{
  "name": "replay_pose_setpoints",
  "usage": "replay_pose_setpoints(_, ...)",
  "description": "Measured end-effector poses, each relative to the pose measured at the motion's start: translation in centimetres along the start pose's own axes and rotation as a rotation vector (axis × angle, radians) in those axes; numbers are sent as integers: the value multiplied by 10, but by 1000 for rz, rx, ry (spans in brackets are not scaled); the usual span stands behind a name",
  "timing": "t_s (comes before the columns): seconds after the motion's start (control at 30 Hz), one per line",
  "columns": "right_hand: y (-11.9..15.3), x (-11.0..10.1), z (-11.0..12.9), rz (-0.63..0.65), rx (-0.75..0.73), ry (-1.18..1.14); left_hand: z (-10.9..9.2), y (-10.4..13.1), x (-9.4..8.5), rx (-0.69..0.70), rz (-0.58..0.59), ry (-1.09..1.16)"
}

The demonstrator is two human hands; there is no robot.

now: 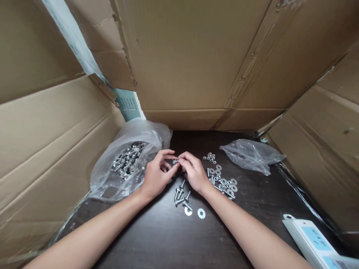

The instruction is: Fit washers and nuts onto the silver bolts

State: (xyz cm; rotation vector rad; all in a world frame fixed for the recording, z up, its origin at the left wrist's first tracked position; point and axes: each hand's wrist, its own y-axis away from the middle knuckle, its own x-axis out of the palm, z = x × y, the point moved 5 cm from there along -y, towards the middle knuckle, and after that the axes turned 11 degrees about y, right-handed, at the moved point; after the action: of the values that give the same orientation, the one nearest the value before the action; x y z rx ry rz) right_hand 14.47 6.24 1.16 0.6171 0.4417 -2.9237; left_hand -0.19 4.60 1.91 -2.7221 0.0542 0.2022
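bolts: shiny metal; washers: smooth metal; bags: glossy plastic; tabletop: smooth, semi-gloss; walls: matt cardboard

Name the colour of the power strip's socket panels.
The socket panels are light blue, head view.

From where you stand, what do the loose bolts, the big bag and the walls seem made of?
Bolts: probably steel, perhaps plated; they shine silvery.
Big bag: thin, clear plastic, slightly glossy; it wrinkles and shows what is inside.
Walls: apparently brown cardboard, mostly matte; folds and a torn edge show.
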Motion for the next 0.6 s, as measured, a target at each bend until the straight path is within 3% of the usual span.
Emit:
replay_pose_setpoints(0.37, 1, 3, 0, 33, -6, 61, 1, 1, 1, 4, 40, 11)
replay_pose_setpoints(0.6, 0, 0, 1, 19, -3, 7, 1, 0, 0, -4, 7, 12)
